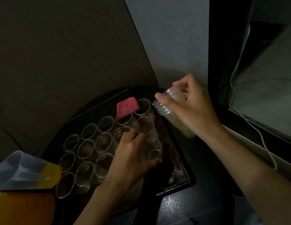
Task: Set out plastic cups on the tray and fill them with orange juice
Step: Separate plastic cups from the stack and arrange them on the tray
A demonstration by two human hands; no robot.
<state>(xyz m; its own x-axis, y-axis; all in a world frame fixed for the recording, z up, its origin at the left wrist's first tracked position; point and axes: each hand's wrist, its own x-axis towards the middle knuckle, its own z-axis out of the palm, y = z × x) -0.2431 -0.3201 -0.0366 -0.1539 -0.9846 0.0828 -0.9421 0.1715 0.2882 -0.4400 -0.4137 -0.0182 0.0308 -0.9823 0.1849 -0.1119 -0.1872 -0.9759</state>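
Gripped clear cup [155, 154] w/ L hand [130, 153], frame centre, near right rim of tray [185, 179]; clamped cup stack [174, 120] in R hand [195, 111]. Best seated flat, snug beside other cups [102, 140], no tipping.

Rim to rim, cups [86, 148] fill the left and middle of the tray [177, 174], no gap to reach through. Bare floor along its near right edge, open from above. The left hand [133, 153], gripping one cup [155, 154], covers the right column. The jug [19, 169] crowds the near left, and the right hand [193, 108] with its cup stack [172, 114] hangs over the far right.
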